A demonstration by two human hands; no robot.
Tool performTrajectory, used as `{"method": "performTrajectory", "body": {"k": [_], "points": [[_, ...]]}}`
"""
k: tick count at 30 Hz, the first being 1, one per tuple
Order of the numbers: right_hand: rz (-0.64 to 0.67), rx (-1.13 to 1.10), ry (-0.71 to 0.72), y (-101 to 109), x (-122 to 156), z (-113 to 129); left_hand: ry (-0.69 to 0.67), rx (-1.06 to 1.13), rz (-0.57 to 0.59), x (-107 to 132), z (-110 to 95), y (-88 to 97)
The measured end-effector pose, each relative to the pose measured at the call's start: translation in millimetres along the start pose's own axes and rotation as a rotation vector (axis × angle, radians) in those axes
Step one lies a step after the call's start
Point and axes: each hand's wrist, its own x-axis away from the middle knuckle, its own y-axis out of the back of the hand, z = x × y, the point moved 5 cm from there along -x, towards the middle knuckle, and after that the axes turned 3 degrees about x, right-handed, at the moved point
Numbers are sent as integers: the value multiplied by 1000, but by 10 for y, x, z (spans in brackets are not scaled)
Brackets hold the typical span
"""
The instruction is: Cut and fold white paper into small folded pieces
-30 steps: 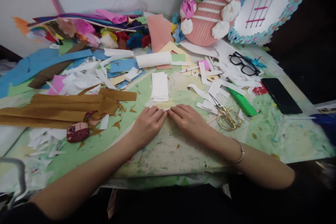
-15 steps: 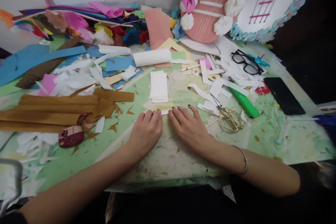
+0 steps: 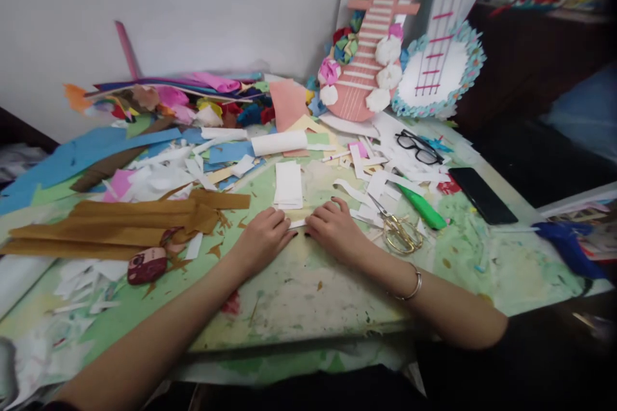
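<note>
A narrow strip of white paper point(image 3: 297, 223) lies low over the table, stretched between my two hands. My left hand point(image 3: 263, 241) grips its left end with bent fingers pressed together. At the other end, my right hand point(image 3: 335, 231) has its fingers curled down onto the strip, partly hiding it. Just beyond the hands rests a small stack of white paper rectangles point(image 3: 288, 186). Gold-handled scissors point(image 3: 403, 234) lie to the right of my right hand, points toward the white paper scraps point(image 3: 380, 187).
Brown crepe paper point(image 3: 110, 225) and a dark red case point(image 3: 147, 266) lie left. On the right are a green tube-like item point(image 3: 421, 205), black glasses point(image 3: 418, 148) and a phone point(image 3: 482, 196). A white roll point(image 3: 279, 142) and decorated paper instruments point(image 3: 364, 70) are at the back.
The view has shifted up and back, showing more wall and both paper instruments. My left hand has turned slightly, its thumb now showing near the strip. Both hands stay at the strip.
</note>
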Motion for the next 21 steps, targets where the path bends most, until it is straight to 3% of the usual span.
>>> {"method": "performTrajectory", "body": {"k": [5, 9, 13, 17, 21], "points": [[50, -103, -60, -39, -67, -64, 16, 55, 47, -1, 57, -22], [51, -147, 0, -33, -120, -60, 109, 237, 94, -4, 81, -47], [46, -235, 23, 4, -152, -53, 166, 361, 60, -12, 125, -17], [45, -417, -65, 34, -220, -154, 297, 529, -10, -43, 361, -12], [21, -679, -279, 10, -347, -443, 475, 766, -72, -142, 720, -47]]}}
